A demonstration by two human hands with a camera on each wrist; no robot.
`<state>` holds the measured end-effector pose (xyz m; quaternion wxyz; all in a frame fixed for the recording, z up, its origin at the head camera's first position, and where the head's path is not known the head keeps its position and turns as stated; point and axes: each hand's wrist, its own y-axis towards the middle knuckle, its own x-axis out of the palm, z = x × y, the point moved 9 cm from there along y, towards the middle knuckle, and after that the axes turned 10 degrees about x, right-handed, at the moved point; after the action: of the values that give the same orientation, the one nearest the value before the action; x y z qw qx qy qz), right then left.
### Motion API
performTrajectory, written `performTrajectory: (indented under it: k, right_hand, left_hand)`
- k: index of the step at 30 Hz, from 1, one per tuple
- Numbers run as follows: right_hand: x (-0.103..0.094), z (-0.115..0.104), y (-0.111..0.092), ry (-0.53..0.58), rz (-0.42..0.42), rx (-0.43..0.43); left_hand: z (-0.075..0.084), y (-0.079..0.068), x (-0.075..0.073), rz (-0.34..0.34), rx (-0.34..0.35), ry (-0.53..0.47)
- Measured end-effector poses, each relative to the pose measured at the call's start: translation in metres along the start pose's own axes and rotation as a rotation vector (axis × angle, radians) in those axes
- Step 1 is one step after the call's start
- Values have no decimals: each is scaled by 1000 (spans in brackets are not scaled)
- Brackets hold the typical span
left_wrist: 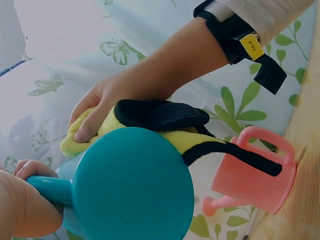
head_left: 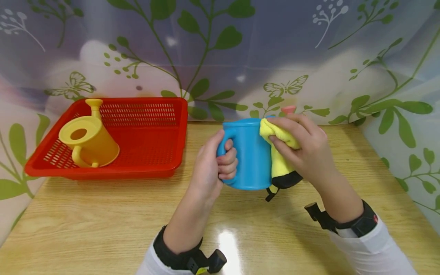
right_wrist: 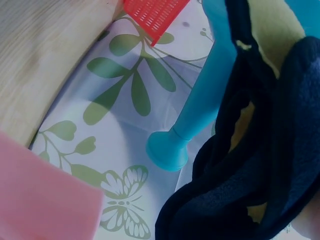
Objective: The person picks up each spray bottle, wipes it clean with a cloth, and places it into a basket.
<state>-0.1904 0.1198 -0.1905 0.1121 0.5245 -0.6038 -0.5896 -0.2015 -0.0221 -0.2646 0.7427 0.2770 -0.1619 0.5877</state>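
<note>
My left hand (head_left: 214, 162) grips the handle of a blue toy watering can (head_left: 248, 156), holding it upright above the table; its round base (left_wrist: 132, 185) faces the left wrist camera. Its spout (right_wrist: 200, 102) with a flared head shows in the right wrist view. Bunched in my right hand (head_left: 307, 143) is a yellow cloth (head_left: 280, 160) with black edging, pinched between thumb and fingers against the can's upper right side. The cloth's dark part (right_wrist: 295, 130) hangs down beside the can. Behind the hand and cloth stands a pink watering can (left_wrist: 257, 175), mostly hidden in the head view.
On the left of the wooden table (head_left: 113, 221) sits a red perforated basket (head_left: 151, 168). A yellow watering can (head_left: 94, 141) leans inside it, at its left end. A leaf-patterned curtain (head_left: 220, 49) hangs along the back and right sides.
</note>
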Motion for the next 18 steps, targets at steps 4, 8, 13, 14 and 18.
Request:
performTrajectory:
  k: [4,8,13,14,18]
  right_hand:
    - [-1,4,3,10,8,60]
    - [-2,10,4,18,25,126]
    - [-3,14,4,34,39,157]
    - [-3,14,4,35,38,156]
    - [-3,12,3,34,36,133]
  left_hand:
    - [-1,0,1,-15,-1,-5]
    - [-1,0,2,-27,-1,-17]
    - [-1,0,2,-29,-4,-24]
    - [-1,0,2,-27,-5,-26]
    - [-1,0,1,-16,-10,-35]
